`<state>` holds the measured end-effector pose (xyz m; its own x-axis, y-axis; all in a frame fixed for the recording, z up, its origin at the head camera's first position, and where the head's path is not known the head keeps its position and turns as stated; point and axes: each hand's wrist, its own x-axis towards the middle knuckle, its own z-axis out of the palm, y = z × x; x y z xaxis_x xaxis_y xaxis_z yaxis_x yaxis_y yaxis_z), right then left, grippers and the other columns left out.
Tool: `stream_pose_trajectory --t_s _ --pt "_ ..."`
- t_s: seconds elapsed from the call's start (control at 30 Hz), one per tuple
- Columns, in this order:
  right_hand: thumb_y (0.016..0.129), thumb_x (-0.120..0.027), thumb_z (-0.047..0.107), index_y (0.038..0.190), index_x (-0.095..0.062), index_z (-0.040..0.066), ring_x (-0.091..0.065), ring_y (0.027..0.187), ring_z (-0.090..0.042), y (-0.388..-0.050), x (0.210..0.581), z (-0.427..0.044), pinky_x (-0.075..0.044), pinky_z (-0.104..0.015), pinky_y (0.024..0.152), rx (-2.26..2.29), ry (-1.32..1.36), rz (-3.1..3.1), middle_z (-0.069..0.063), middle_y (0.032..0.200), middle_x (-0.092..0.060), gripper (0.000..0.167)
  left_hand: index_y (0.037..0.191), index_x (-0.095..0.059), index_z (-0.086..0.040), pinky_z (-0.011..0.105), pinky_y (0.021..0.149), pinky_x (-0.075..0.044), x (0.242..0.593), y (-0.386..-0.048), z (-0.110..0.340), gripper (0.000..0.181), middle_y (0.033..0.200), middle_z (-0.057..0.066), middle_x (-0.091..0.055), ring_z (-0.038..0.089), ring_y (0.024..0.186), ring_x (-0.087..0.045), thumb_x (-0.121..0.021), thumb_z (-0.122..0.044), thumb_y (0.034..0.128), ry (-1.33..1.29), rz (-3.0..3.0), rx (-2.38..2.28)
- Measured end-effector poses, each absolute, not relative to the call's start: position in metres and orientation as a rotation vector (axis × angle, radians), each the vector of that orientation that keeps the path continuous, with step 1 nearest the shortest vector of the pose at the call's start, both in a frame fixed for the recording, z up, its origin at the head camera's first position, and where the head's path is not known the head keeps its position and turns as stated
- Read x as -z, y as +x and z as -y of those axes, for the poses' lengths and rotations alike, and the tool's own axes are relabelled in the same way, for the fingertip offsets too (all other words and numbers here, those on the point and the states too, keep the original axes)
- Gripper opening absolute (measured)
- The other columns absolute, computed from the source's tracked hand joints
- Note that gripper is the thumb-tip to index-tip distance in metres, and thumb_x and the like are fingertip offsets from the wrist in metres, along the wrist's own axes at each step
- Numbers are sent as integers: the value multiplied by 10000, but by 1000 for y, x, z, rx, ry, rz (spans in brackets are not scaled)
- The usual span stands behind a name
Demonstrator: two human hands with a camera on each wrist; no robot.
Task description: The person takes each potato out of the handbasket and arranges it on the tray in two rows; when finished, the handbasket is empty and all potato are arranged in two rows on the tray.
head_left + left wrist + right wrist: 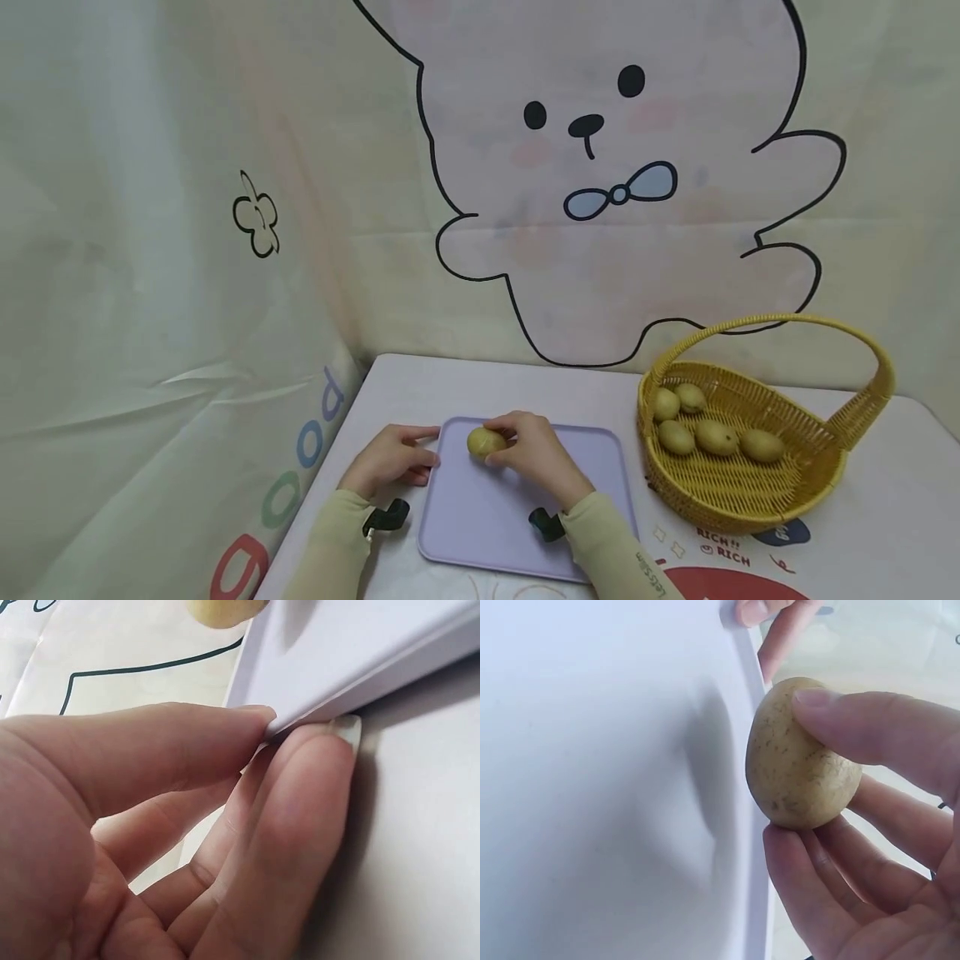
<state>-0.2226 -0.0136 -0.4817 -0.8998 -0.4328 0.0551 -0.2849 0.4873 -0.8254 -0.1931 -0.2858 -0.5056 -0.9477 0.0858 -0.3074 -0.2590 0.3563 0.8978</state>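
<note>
A purple tray [517, 508] lies on the white table. At its left edge, my left hand [392, 460] pinches the rim; the left wrist view shows the thumb [247, 724] on top and another fingertip against the underside. My right hand [536, 454] holds a potato [483, 443] between thumb and fingers over the tray's far left part. Seen from the right wrist, the potato [799, 761] is yellowish with brown specks, and a shadow falls on the tray apart from it.
To the right stands a yellow woven basket [720, 500] with a tall arched handle [780, 318]. Several potatoes [716, 437] lie in it. A printed cloth [600, 275] hangs behind the table and along its left side.
</note>
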Motion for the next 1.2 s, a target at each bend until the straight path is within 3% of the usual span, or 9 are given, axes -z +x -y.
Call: stream_pose_trajectory --t_s 0.3,0.6,1.2 --pt "801 -934 37 1287 -784 41 -698 1037 -214 -223 487 20 -604 -400 929 1362 -643 -2549 -94 1175 -762 509 1507 -640 -76 257 640 -626 506 -192 287 636 850 62 -719 116 669 -681 -840 -103 904 -178 -2324 -1603" --pt "808 -927 50 1289 -784 41 -689 1028 -204 -221 489 21 -596 -374 903 1332 -648 -2565 -94 1171 -755 502 1501 -645 -71 256 641 -627 502 -189 286 628 859 60 -714 112 666 -680 -844 -110 906 -225 -2326 -1584" --pt "815 -936 71 1302 -774 42 -677 1047 -208 -222 491 21 -591 -433 945 1308 -612 -2575 -94 1201 -755 514 1495 -655 -88 262 661 -636 504 -192 283 604 848 61 -727 117 693 -687 -837 -119 919 -244 -2304 -1593"
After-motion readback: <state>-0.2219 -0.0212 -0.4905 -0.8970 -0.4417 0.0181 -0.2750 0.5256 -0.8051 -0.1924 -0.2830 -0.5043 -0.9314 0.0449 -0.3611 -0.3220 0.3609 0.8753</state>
